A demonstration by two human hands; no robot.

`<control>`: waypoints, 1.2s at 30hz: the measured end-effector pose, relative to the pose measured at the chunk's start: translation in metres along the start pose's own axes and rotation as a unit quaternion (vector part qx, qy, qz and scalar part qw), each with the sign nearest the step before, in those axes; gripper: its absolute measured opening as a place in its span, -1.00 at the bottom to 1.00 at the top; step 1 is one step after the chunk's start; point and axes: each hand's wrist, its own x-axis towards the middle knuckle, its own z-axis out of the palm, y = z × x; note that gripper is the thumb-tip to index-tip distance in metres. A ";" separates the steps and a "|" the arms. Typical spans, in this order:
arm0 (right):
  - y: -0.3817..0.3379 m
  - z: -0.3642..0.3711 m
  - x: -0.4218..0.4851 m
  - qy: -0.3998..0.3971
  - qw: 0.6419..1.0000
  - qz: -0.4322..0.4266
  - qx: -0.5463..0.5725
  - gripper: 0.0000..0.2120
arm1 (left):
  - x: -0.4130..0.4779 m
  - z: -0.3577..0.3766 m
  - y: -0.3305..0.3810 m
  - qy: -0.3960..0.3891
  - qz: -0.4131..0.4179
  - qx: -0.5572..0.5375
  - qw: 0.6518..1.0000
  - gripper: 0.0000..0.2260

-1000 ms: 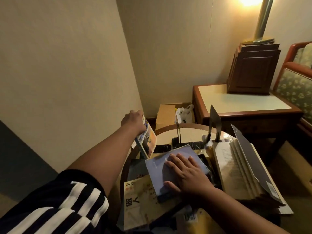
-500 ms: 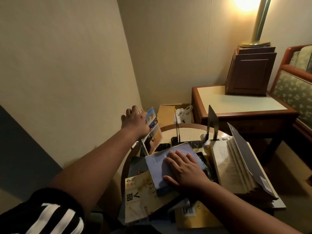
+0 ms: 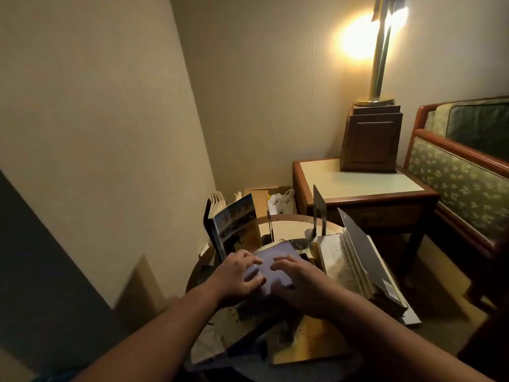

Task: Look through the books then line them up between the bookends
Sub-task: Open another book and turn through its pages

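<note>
Head view: the left hand (image 3: 239,274) and right hand (image 3: 298,279) are resting on the lavender book (image 3: 278,256), fingers spread and slightly bent, wrapping round nothing. That book is lying atop the pile on the table (image 3: 289,228). One colourful book (image 3: 237,226) is standing beside the thin bookend (image 3: 270,226). No book is standing between it and the other bookend (image 3: 319,213). The open book (image 3: 347,260) is lying flat, so most sorting seems left.

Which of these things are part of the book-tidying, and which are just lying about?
Job: lavender book under left hand and right hand; upright picture-cover book; open book; tall bookend; thin bookend.
Just there: lamp, wooden box, side table, armchair, cardboard box.
</note>
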 end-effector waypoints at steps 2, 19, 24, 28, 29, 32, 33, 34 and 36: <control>-0.004 -0.019 -0.015 0.036 0.999 -0.016 0.007 -0.62 | -0.003 0.007 0.000 0.015 0.007 0.010 1.000 -0.37; 0.152 -0.073 -0.038 0.169 0.916 0.316 0.180 -0.43 | -0.011 0.035 -0.005 0.111 -0.024 0.042 0.993 -0.35; 0.165 -0.074 -0.016 0.094 0.929 0.341 0.110 -0.24 | -0.009 0.036 -0.007 0.121 -0.021 0.039 0.992 -0.36; 0.166 -0.078 -0.002 0.064 0.925 0.362 0.093 -0.17 | -0.009 0.039 -0.006 0.130 -0.023 0.033 0.991 -0.38; 0.166 -0.078 -0.001 0.059 0.924 0.363 0.103 -0.15 | -0.008 0.040 -0.007 0.130 -0.024 0.032 0.991 -0.39; 0.167 -0.082 -0.001 0.055 0.914 0.364 0.171 -0.10 | -0.007 0.042 -0.009 0.133 -0.024 0.031 0.990 -0.41; 0.168 -0.082 -0.002 0.055 0.909 0.366 0.190 -0.08 | -0.007 0.043 -0.010 0.135 -0.023 0.030 0.990 -0.41; 0.170 -0.081 -0.003 0.059 0.906 0.367 0.202 -0.07 | -0.007 0.043 -0.011 0.137 -0.022 0.029 0.990 -0.41; 0.171 -0.079 -0.005 0.073 0.903 0.365 0.212 -0.04 | -0.006 0.044 -0.011 0.139 -0.020 0.028 0.990 -0.42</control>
